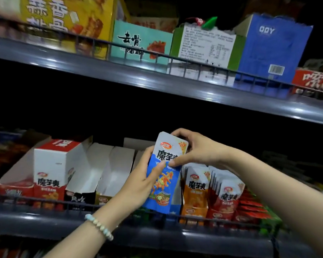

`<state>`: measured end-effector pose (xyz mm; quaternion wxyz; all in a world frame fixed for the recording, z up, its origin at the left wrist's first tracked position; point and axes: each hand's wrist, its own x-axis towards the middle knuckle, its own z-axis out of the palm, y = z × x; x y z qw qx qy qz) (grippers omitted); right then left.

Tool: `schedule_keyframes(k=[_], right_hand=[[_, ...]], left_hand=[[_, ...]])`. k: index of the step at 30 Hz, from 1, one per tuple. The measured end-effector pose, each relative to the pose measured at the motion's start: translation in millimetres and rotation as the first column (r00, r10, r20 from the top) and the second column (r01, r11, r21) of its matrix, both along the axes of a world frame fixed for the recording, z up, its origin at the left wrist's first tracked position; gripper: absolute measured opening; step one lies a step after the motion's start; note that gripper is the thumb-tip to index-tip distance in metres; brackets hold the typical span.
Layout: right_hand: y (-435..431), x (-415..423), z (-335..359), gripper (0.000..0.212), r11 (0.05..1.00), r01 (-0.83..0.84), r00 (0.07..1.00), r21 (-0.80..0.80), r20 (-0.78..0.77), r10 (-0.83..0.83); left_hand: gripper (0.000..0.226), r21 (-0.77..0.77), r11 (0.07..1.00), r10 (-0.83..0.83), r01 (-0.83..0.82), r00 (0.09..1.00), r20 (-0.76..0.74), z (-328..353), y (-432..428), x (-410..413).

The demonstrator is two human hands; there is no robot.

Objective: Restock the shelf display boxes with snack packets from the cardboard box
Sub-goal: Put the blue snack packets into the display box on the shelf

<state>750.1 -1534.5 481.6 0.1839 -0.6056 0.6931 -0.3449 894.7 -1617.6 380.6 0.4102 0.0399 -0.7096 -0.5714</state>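
At the shelf unit in front of me, two dark grey shelves cross the view, the upper shelf (157, 77) and the lower shelf (45, 218), each with a thin wire rail along the front edge. The space behind them is very dark. On the upper shelf stand big cartons side by side: a yellow box (69, 19), a teal box (138, 43), a green and white box (207, 45) and a blue box (272, 47). On the lower shelf, at the left, stands a red and white display box (50, 164), and beside it two white display boxes (93, 170) whose insides look bare. At the right, orange packets (196, 189) and red packets (226, 198) stand upright in rows.

Both my hands hold the blue snack packet (162, 183) just in front of the lower shelf, between the white boxes and the orange packets. It is nearly upright. My left hand (138, 179) grips its left side, thumb across the front. My right hand (196, 148) pinches its upper part, fingers curled over the top edge. I cannot tell if it is one packet or several together. A bead bracelet (99, 227) is around my left wrist.
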Motion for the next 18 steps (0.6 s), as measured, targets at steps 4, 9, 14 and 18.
schedule_keyframes(k=[4,9,14,18], right_hand=[[-15.0,-19.8,0.5,0.042,0.989,0.015,0.998,0.147,0.065,-0.024],[-25.1,-43.9,-12.1,0.025,0.977,0.109,0.990,0.182,0.066,-0.123],[-28.4,-73.0,-19.6,0.033,0.926,0.271,0.959,0.264,0.003,-0.282],[-31.3,-86.7,-12.5,0.032,0.942,0.252,0.963,0.221,0.037,-0.266]], left_hand=[[0.031,-0.048,0.999,-0.006,0.007,0.999,0.033,-4.0,-16.8,-23.1],[0.025,-0.055,0.996,0.068,-0.064,0.996,0.059,-13.6,-34.1,-54.2],[0.050,-0.112,0.965,0.255,-0.236,0.944,0.208,-38.8,-55.3,-59.2],[0.055,-0.326,0.908,0.390,-0.263,0.815,0.429,-53.0,-68.7,-57.9]])
